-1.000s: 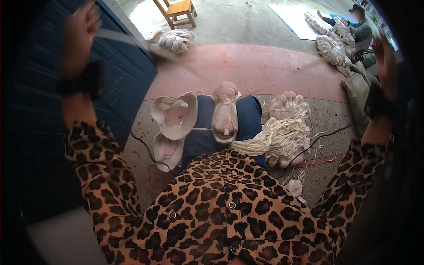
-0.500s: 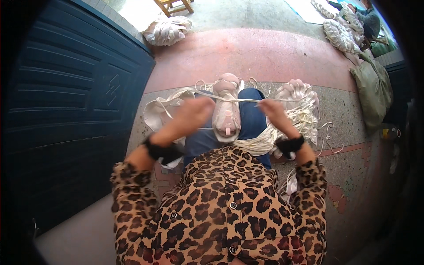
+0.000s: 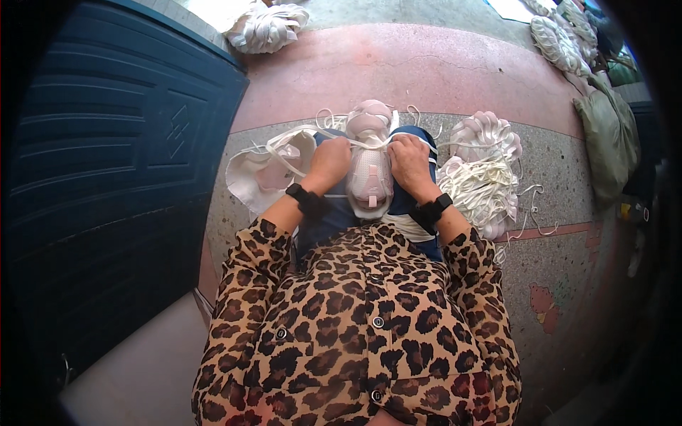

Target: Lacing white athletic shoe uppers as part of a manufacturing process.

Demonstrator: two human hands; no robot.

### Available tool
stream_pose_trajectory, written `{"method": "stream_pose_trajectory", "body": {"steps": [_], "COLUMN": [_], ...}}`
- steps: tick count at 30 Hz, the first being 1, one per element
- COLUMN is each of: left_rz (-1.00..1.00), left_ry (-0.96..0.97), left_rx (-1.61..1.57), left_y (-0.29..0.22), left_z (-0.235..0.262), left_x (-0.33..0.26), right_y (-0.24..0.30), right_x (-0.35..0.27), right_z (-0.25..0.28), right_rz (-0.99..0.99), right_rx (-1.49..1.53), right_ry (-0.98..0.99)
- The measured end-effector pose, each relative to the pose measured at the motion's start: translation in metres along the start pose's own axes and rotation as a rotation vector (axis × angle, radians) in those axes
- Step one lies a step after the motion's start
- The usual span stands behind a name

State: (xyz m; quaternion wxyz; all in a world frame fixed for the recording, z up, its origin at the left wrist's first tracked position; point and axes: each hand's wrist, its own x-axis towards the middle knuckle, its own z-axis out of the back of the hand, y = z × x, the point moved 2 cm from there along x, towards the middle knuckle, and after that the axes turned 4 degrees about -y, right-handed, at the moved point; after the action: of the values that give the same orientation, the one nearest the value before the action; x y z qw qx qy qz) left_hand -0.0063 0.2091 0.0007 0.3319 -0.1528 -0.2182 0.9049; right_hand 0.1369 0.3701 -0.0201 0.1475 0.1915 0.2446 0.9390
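A pale pink shoe lies on the seated person's lap, between the knees of the dark blue trousers, near the centre of the head view. Its toe points to 12 o'clock and its sole end sits just above the leopard-print shirt.

The left hand rests against the shoe at its 9 o'clock side. The fingers are curled shut on a white lace that runs off toward 10 o'clock. The right hand rests against the shoe at its 3 o'clock side. Its fingers are likewise curled and pressed together, gripping the lace where it crosses the upper. Whether the fingertips pinch or merely press cannot be told. Each wrist carries a black band.

At 9 o'clock from the shoe, a cream-coloured shoe upper lies on the speckled floor, touching the left knee. At 3 o'clock, a heap of white laces lies just beside the right knee, with a further pink shoe at its far edge.

At 12 o'clock, a reddish floor band runs across the view. Beyond it, at 11 o'clock, lies a bundle of pale shoes. At 2 o'clock, more pale shoes lie in a row, near an olive sack. A dark blue panelled door fills the 9 o'clock side.
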Motion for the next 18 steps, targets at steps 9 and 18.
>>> {"method": "stream_pose_trajectory", "body": {"steps": [9,18], "left_rz": [-0.120,-0.463], "left_ry": [0.092,0.269], "left_rx": [0.082,0.240], "left_y": [-0.001,-0.007], "left_z": [-0.002,0.009], "left_x": [0.000,0.010], "right_y": [0.017,0.033], "right_x": [0.007,-0.003], "right_z": [-0.003,0.003], "right_rz": [0.176,0.197], "right_rx": [-0.227,-0.269], "right_ry": [0.049,0.093]}}
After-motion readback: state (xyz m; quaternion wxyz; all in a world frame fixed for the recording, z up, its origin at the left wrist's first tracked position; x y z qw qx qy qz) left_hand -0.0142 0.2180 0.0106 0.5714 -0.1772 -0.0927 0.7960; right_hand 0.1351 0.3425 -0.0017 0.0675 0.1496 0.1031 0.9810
